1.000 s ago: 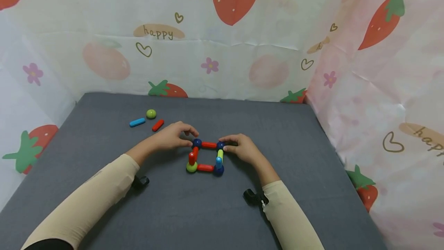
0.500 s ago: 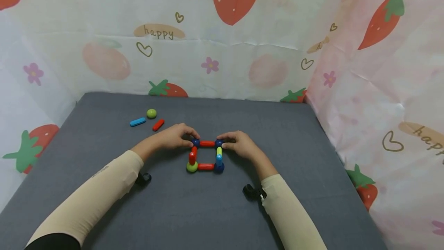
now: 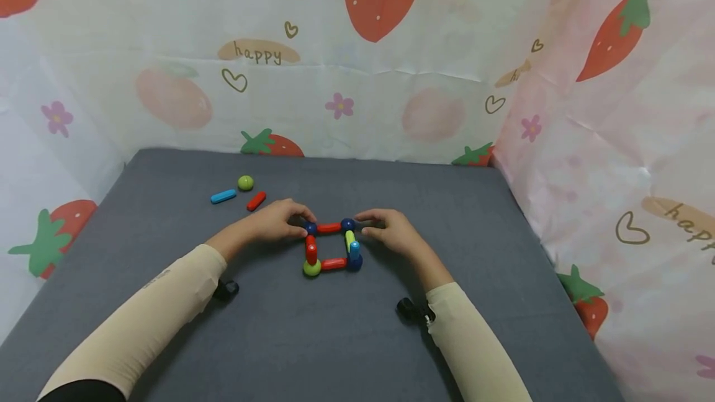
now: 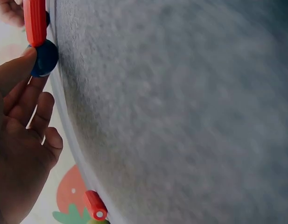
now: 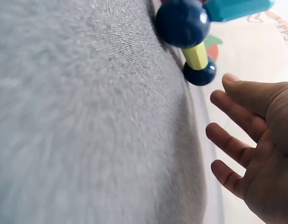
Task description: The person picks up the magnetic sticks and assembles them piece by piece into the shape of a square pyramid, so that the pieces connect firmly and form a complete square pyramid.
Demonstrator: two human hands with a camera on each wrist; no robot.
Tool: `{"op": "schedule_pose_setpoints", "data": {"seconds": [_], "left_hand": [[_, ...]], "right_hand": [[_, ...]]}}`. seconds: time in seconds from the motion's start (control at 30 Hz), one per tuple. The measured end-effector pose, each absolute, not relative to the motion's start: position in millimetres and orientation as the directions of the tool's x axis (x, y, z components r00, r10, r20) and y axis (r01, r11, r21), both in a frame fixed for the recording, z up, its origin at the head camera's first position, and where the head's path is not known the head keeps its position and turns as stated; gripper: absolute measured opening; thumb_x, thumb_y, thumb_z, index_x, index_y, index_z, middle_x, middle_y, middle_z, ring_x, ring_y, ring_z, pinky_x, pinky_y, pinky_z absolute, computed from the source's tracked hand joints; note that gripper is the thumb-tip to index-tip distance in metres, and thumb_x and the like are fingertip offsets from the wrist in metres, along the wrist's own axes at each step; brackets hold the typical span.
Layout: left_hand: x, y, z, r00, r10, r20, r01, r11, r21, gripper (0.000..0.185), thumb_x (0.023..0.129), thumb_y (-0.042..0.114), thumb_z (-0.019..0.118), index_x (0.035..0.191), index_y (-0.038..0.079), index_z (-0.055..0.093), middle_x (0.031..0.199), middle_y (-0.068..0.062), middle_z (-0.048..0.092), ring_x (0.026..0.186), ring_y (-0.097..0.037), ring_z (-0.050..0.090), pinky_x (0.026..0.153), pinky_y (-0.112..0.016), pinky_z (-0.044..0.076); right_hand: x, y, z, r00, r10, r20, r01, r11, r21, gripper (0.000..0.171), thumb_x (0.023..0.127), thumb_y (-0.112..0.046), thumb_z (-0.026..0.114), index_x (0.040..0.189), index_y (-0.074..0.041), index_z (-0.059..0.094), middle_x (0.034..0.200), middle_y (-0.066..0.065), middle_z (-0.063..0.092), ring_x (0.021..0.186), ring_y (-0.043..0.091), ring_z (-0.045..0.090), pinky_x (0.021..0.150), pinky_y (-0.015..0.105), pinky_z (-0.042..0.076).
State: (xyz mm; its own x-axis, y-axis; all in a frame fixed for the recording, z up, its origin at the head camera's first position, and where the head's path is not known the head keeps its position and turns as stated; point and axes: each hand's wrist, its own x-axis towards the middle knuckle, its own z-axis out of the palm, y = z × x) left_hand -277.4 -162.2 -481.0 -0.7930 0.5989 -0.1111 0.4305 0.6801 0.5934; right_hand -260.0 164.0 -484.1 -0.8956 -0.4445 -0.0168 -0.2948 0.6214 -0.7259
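On the grey table stands a square of magnetic rods and balls. My left hand (image 3: pixel 274 221) pinches the dark blue ball (image 4: pixel 45 58) at its far left corner between thumb and fingers. The right hand (image 3: pixel 393 231) is beside the far right dark blue ball (image 3: pixel 347 224), fingers spread and apart from it in the right wrist view. A red rod (image 3: pixel 329 228) joins these balls. Nearer corners are a green ball (image 3: pixel 311 268) with an upright red rod (image 3: pixel 311 248), and a dark blue ball (image 5: pixel 182 23) with an upright light blue rod (image 5: pixel 237 7). A yellow-green rod (image 5: pixel 196 57) forms the right side.
At the back left lie a loose blue rod (image 3: pixel 223 196), a red rod (image 3: pixel 256 201) and a green ball (image 3: pixel 245 183). Printed cloth walls (image 3: pixel 368 104) stand behind and beside the grey table (image 3: pixel 313 340).
The square has slid slightly away and its far side to the left. My right hand has let go of the far right ball and moved a little right; the left hand stays at its ball.
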Motion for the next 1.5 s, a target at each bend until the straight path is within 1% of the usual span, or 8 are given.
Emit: {"op": "schedule_pose_setpoints", "data": {"seconds": [0.2, 0.4, 0.53, 0.63, 0.8, 0.97, 1.23, 1.5], "left_hand": [[-272, -174, -480, -0.824, 0.558, -0.102, 0.396, 0.695, 0.6, 0.031, 0.096, 0.027, 0.074, 0.126, 0.022, 0.07, 0.123, -0.001, 0.067, 0.113, -0.025, 0.055, 0.097, -0.049, 0.046], [-269, -179, -480, -0.839, 0.537, -0.089, 0.376, 0.689, 0.62, 0.031, 0.096, 0.026, 0.074, 0.126, 0.019, 0.07, 0.125, -0.002, 0.069, 0.118, -0.027, 0.056, 0.101, -0.051, 0.046], [-268, -180, -482, -0.844, 0.53, -0.087, 0.37, 0.692, 0.62, 0.032, 0.096, 0.026, 0.074, 0.126, 0.018, 0.07, 0.125, -0.003, 0.07, 0.118, -0.028, 0.056, 0.1, -0.051, 0.046], [-267, -180, -483, -0.848, 0.521, -0.093, 0.36, 0.696, 0.621, 0.032, 0.096, 0.026, 0.074, 0.126, 0.018, 0.07, 0.125, -0.003, 0.07, 0.118, -0.028, 0.056, 0.1, -0.051, 0.046], [-266, -179, -482, -0.854, 0.51, -0.102, 0.342, 0.699, 0.628, 0.031, 0.096, 0.027, 0.074, 0.126, 0.018, 0.07, 0.126, -0.003, 0.069, 0.119, -0.028, 0.056, 0.097, -0.049, 0.048], [-266, -178, -480, -0.851, 0.515, -0.107, 0.335, 0.688, 0.644, 0.032, 0.096, 0.025, 0.075, 0.126, 0.016, 0.069, 0.126, -0.005, 0.07, 0.119, -0.027, 0.062, 0.096, -0.047, 0.052], [-261, -176, -481, -0.848, 0.517, -0.115, 0.328, 0.684, 0.652, 0.029, 0.093, 0.027, 0.078, 0.119, 0.018, 0.071, 0.118, -0.001, 0.072, 0.109, -0.021, 0.065, 0.09, -0.042, 0.054], [-246, -169, -478, -0.853, 0.507, -0.125, 0.311, 0.686, 0.658, 0.027, 0.091, 0.026, 0.081, 0.114, 0.018, 0.071, 0.111, 0.001, 0.072, 0.097, -0.018, 0.062, 0.083, -0.037, 0.052]], "right_hand": [[-248, 171, -480, -0.898, -0.441, -0.011, -0.293, 0.615, -0.732, 0.035, 0.098, -0.024, 0.073, 0.132, -0.019, 0.07, 0.13, -0.005, 0.069, 0.118, 0.022, 0.06, 0.095, 0.046, 0.051], [-236, 169, -479, -0.901, -0.431, -0.049, -0.243, 0.594, -0.767, 0.036, 0.094, -0.022, 0.077, 0.129, -0.019, 0.072, 0.128, -0.005, 0.07, 0.121, 0.021, 0.062, 0.1, 0.046, 0.051], [-227, 162, -481, -0.897, -0.437, -0.07, -0.223, 0.583, -0.781, 0.036, 0.092, -0.024, 0.08, 0.127, -0.022, 0.072, 0.127, -0.004, 0.07, 0.12, 0.02, 0.064, 0.1, 0.044, 0.052], [-223, 156, -483, -0.896, -0.436, -0.082, -0.217, 0.591, -0.777, 0.038, 0.09, -0.027, 0.081, 0.126, -0.022, 0.072, 0.126, -0.002, 0.071, 0.119, 0.019, 0.065, 0.098, 0.043, 0.053], [-221, 147, -486, -0.917, -0.391, -0.083, -0.202, 0.632, -0.748, 0.039, 0.088, -0.031, 0.083, 0.123, -0.019, 0.072, 0.121, -0.001, 0.072, 0.114, 0.019, 0.066, 0.096, 0.042, 0.053], [-221, 143, -487, -0.929, -0.361, -0.082, -0.193, 0.66, -0.726, 0.036, 0.087, -0.032, 0.084, 0.119, -0.019, 0.074, 0.118, -0.002, 0.072, 0.11, 0.018, 0.065, 0.094, 0.041, 0.053], [-230, 147, -487, -0.928, -0.363, -0.081, -0.186, 0.641, -0.745, 0.03, 0.091, -0.026, 0.081, 0.119, -0.017, 0.074, 0.116, 0.0, 0.073, 0.108, 0.018, 0.065, 0.088, 0.039, 0.054], [-249, 151, -486, -0.937, -0.34, -0.08, -0.165, 0.633, -0.757, 0.031, 0.093, -0.02, 0.078, 0.123, -0.013, 0.073, 0.118, 0.005, 0.073, 0.102, 0.019, 0.067, 0.081, 0.035, 0.055]]}}
